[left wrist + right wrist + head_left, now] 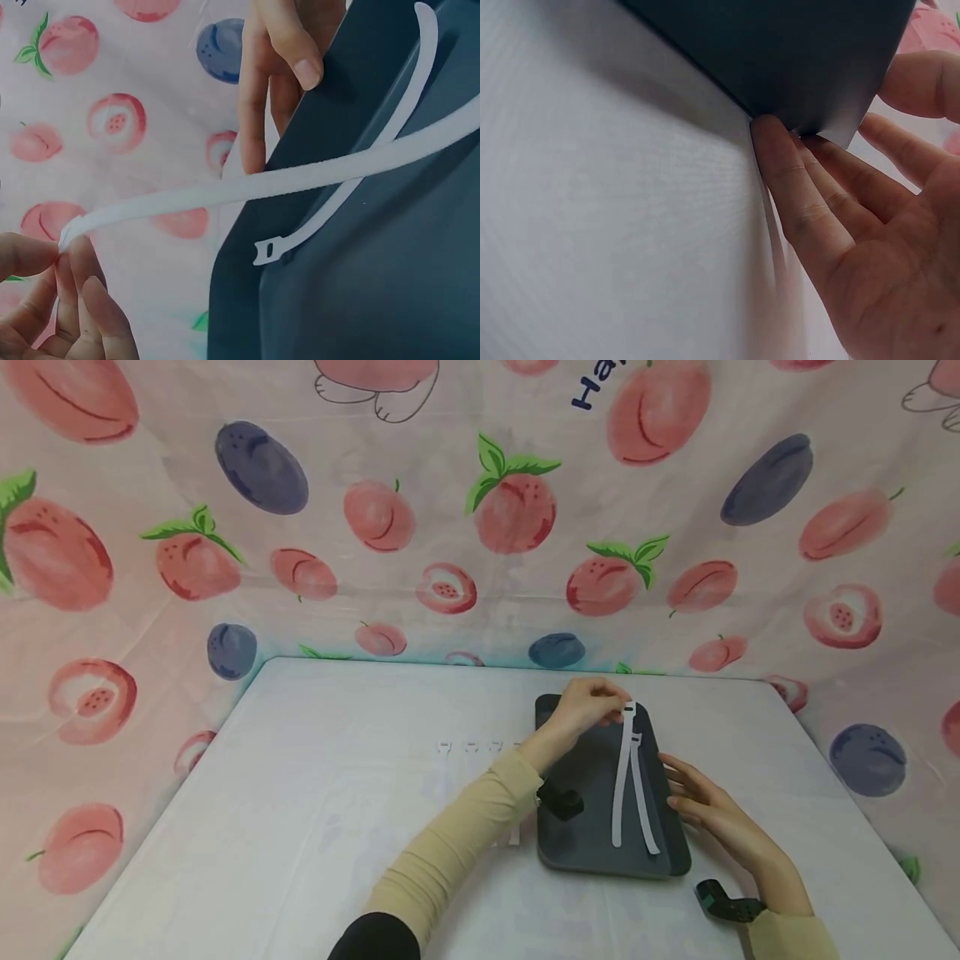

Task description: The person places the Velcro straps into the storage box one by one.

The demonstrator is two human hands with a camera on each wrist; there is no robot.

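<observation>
Near the back of a dark grey tray [588, 847], my left hand [585, 706] pinches the slotted end of a white strap cable tie [622, 777] between thumb and fingertips. From there the tie runs out over the tray, as the left wrist view shows. A second white strap cable tie [311, 221] lies in the tray, its slotted head toward the far end, and the held tie crosses over it in that view. My right hand [712, 810] grips the tray's right edge, thumb [306, 71] at the rim and fingers [802, 202] under it.
Left of the tray, several more white slotted heads [471, 747] lie in a row on the white tabletop [300, 827], partly hidden by my left sleeve [450, 852]. A fruit-printed cloth [450, 510] hangs behind and beside the table. Black wrist cameras [727, 906] sit on my wrists.
</observation>
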